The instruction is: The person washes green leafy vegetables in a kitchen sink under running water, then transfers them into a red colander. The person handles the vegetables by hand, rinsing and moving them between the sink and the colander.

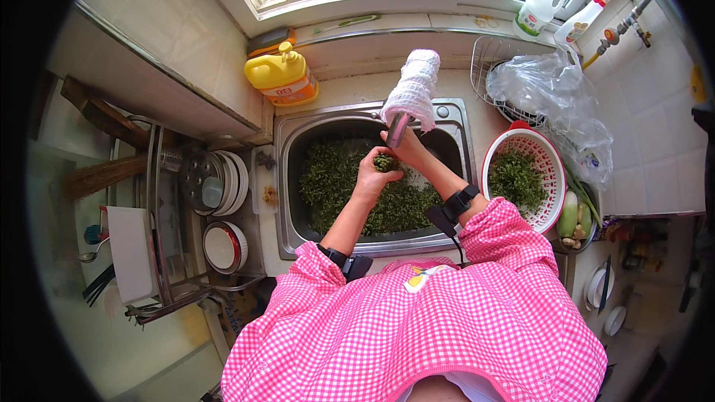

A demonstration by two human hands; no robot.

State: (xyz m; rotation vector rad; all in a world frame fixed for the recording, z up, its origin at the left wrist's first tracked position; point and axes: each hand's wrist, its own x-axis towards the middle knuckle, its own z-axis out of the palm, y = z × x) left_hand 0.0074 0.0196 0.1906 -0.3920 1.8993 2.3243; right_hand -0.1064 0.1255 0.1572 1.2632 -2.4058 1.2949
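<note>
My left hand (373, 176) is above the sink, its fingers curled around a small clump of green leafy herbs (385, 163). Just beyond it, my right hand (409, 148) is partly hidden behind the metal spout of a faucet (397, 131), so its grip does not show fully. White mesh cloth (416, 81) wraps the faucet. Below both hands, a stainless steel sink (284, 190) holds water and a thick layer of loose greens (335, 184). To the right stands a white colander with a red rim (552, 209), with more greens (516, 178) inside.
A yellow detergent jug (285, 78) stands at the back left. A dish rack (159, 218) with plates (237, 181) is on the left. Right of the sink are a wire basket (480, 64), a clear plastic bag (558, 95) and a bowl of vegetables (568, 218).
</note>
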